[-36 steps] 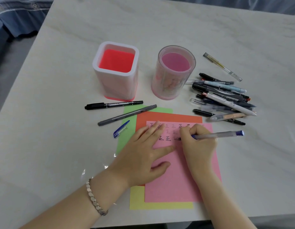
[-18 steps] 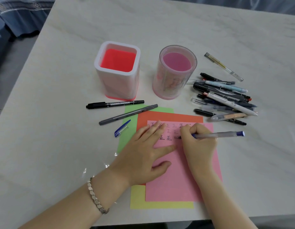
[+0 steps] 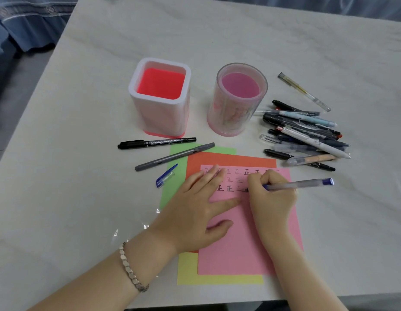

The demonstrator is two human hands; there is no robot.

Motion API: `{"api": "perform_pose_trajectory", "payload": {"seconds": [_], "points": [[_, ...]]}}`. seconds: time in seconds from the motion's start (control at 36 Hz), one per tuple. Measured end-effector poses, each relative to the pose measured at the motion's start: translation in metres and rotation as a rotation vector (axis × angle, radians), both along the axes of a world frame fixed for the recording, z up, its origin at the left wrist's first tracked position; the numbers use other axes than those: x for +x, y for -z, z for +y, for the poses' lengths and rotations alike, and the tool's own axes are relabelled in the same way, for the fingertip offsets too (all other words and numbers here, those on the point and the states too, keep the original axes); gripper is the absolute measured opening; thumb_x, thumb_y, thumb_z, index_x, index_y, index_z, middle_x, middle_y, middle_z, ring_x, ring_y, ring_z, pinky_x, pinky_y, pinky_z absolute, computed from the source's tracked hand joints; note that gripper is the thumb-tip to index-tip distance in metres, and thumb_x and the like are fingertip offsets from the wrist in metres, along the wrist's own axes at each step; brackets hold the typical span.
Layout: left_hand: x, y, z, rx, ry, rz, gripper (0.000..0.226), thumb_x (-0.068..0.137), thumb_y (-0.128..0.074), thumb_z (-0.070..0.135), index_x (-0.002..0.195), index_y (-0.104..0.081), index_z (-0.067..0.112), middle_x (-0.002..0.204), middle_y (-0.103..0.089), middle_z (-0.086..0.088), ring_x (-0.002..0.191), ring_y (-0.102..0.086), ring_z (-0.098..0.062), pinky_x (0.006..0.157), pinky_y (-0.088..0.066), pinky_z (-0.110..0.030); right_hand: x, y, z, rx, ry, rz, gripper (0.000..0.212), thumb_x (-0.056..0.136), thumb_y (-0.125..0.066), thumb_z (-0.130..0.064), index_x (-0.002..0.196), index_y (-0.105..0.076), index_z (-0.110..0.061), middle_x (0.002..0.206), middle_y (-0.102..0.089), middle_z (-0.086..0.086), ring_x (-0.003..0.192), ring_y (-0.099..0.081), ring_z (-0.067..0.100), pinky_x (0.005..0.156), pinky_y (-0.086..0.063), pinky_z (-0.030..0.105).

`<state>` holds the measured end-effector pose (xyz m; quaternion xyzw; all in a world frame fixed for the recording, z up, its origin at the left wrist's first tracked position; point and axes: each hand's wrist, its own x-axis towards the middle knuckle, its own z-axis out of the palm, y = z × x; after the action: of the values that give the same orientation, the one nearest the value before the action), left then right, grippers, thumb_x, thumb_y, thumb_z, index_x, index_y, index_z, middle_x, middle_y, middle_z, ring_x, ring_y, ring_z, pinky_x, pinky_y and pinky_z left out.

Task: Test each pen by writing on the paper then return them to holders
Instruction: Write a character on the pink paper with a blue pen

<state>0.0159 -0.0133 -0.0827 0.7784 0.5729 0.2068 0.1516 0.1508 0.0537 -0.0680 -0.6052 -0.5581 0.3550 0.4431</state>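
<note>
So, a clear-barrelled pen with a dark blue end is gripped in the right hand. The fingers are curled tight round it near the tip, and the tip is pressed to the pink paper at the third row of written characters. The barrel is pointed out to the right, low over the sheet's edge. The pink sheet is pinned flat by the left hand, with the fingers straight and spread and the thumb stretched toward the right hand; nothing is gripped there. A metal bracelet is worn on that wrist.

The pink paper is stacked on an orange sheet, with a green sheet poking out at the upper left and a yellow one at the bottom.

Two holders are stood behind the papers: a square white holder with a red inside, and a round clear-pink holder just to its right.

A black marker is laid in front of the square one. A grey pen is laid slantwise, its far end over the green sheet, and a blue cap is left across that sheet's left edge.

A heap of pens is piled right of the round holder, with one clear pen set apart behind it. Everything is laid out on a pale marble-look table.
</note>
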Motion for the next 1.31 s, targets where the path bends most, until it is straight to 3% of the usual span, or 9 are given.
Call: {"api": "perform_pose_trajectory", "payload": {"seconds": [0.22, 0.39, 0.56, 0.67, 0.83, 0.92, 1.0, 1.11, 1.31], "points": [[-0.001, 0.001, 0.0, 0.02, 0.018, 0.009, 0.039, 0.084, -0.048, 0.043, 0.118, -0.063, 0.033, 0.143, -0.041, -0.017, 0.137, -0.029, -0.027, 0.113, -0.016, -0.036, 0.001, -0.004, 0.001, 0.013, 0.052, 0.061, 0.031, 0.065, -0.051, -0.01, 0.043, -0.031, -0.018, 0.035, -0.031, -0.008, 0.039, -0.029, 0.005, 0.042, -0.023, 0.013], [0.0, 0.001, -0.001, 0.072, -0.002, -0.041, 0.039, 0.086, -0.049, 0.038, 0.118, -0.064, 0.022, 0.139, -0.046, -0.017, 0.134, -0.036, -0.028, 0.111, -0.02, -0.038, 0.003, -0.009, 0.004, -0.059, 0.089, 0.122, 0.041, 0.085, -0.059, -0.009, 0.049, -0.041, -0.018, 0.039, -0.039, -0.01, 0.043, -0.034, 0.004, 0.046, -0.03, 0.016], [-0.012, -0.008, -0.006, 0.27, -0.33, -0.05, 0.03, 0.086, -0.049, 0.02, 0.115, -0.053, 0.013, 0.112, -0.055, -0.007, 0.098, -0.05, -0.025, 0.081, -0.039, -0.037, 0.014, -0.024, 0.003, -0.143, -0.054, 0.069, 0.041, 0.084, -0.063, -0.032, 0.05, -0.044, -0.019, 0.036, -0.043, -0.008, 0.038, -0.037, 0.005, 0.044, -0.031, 0.016], [-0.036, -0.015, -0.009, 0.165, -0.576, 0.038, 0.033, 0.08, -0.044, 0.028, 0.102, -0.059, 0.009, 0.094, -0.053, -0.009, 0.081, -0.044, -0.025, 0.072, -0.04, -0.035, 0.021, -0.034, -0.001, -0.14, -0.092, 0.061, 0.042, 0.084, -0.063, -0.029, 0.05, -0.043, -0.015, 0.033, -0.041, -0.004, 0.036, -0.035, 0.009, 0.046, -0.033, 0.022], [-0.06, -0.015, -0.016, 0.041, -0.539, 0.028, 0.034, 0.084, -0.042, 0.033, 0.086, -0.066, 0.009, 0.083, -0.056, -0.002, 0.079, -0.04, -0.016, 0.07, -0.035, -0.025, 0.024, -0.052, -0.004, -0.222, -0.159, 0.231, 0.029, 0.089, -0.055, -0.024, 0.065, -0.052, -0.009, 0.041, -0.051, -0.001, 0.039, -0.042, 0.01, 0.045, -0.038, 0.024], [-0.053, -0.032, -0.018, -0.026, -0.562, -0.167, 0.019, 0.092, -0.049, 0.027, 0.088, -0.065, 0.018, 0.084, -0.058, 0.01, 0.082, -0.047, -0.009, 0.073, -0.034, -0.014, 0.022, -0.064, -0.009, -0.258, -0.181, 0.37, 0.034, 0.095, -0.043, -0.025, 0.071, -0.06, -0.006, 0.048, -0.061, 0.007, 0.043, -0.052, 0.014, 0.043, -0.041, 0.02], [-0.035, -0.052, -0.018, -0.212, -0.612, -0.594, 0.017, 0.094, -0.051, 0.014, 0.086, -0.06, 0.027, 0.077, -0.067, 0.01, 0.077, -0.059, 0.001, 0.067, -0.039, -0.006, 0.02, -0.076, -0.014, -0.269, -0.197, 0.448, 0.044, 0.094, -0.037, -0.03, 0.071, -0.066, -0.007, 0.053, -0.065, 0.011, 0.045, -0.056, 0.016, 0.044, -0.043, 0.019], [-0.014, -0.072, -0.013, -0.341, -0.583, -1.018, 0.017, 0.093, -0.048, 0.002, 0.09, -0.063, 0.01, 0.071, -0.07, 0.001, 0.058, -0.06, -0.006, 0.052, -0.043, -0.014, 0.016, -0.091, -0.019, -0.292, -0.233, 0.539, 0.041, 0.091, -0.039, -0.03, 0.07, -0.064, -0.005, 0.048, -0.061, 0.009, 0.041, -0.051, 0.016, 0.043, -0.042, 0.021], [0.004, -0.092, -0.012, -0.37, -0.483, -1.152, 0.021, 0.091, -0.048, 0.002, 0.083, -0.065, 0.011, 0.063, -0.065, 0.002, 0.054, -0.053, -0.005, 0.052, -0.044, -0.015, 0.013, -0.104, -0.026, -0.192, -0.209, 0.494, 0.034, 0.085, -0.044, -0.031, 0.068, -0.054, -0.004, 0.04, -0.054, 0.007, 0.035, -0.046, 0.015, 0.039, -0.04, 0.021]]}}
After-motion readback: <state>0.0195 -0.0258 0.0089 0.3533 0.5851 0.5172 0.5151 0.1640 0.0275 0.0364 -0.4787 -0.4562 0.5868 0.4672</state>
